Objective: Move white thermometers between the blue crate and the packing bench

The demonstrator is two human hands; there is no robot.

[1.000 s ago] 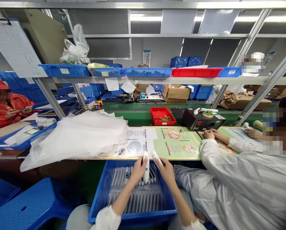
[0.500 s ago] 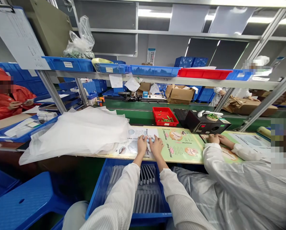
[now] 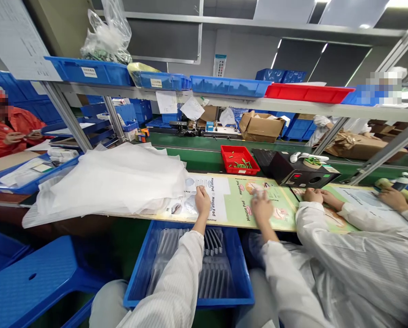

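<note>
My left hand (image 3: 203, 202) rests on the printed mouse pad sheets (image 3: 219, 207) covering the bench, its fingers curled together. Whatever they hold, if anything, is hidden. Over the green printed sheet (image 3: 281, 200) to the right is my right hand (image 3: 262, 207), smeared by motion. Its fingers look bent around a small pale thing that is too blurred to name. Below my forearms a blue bin (image 3: 246, 284) holds rows of flat items in frosted sleeves (image 3: 215, 278). A pile of thin white translucent bags (image 3: 121, 182) lies left of my left hand.
A red tray (image 3: 240, 159) with small green parts sits behind the hands, beside a black box (image 3: 297, 171). A co-worker's hands (image 3: 315, 196) are close on the right. A shelf with blue trays (image 3: 229, 86) spans above; a blue stool (image 3: 36, 278) stands lower left.
My hands have parted: the right moved rightward from the small white thing both were on, while the left stayed near its place. The view has tilted down slightly. Another hand shows at far right.
</note>
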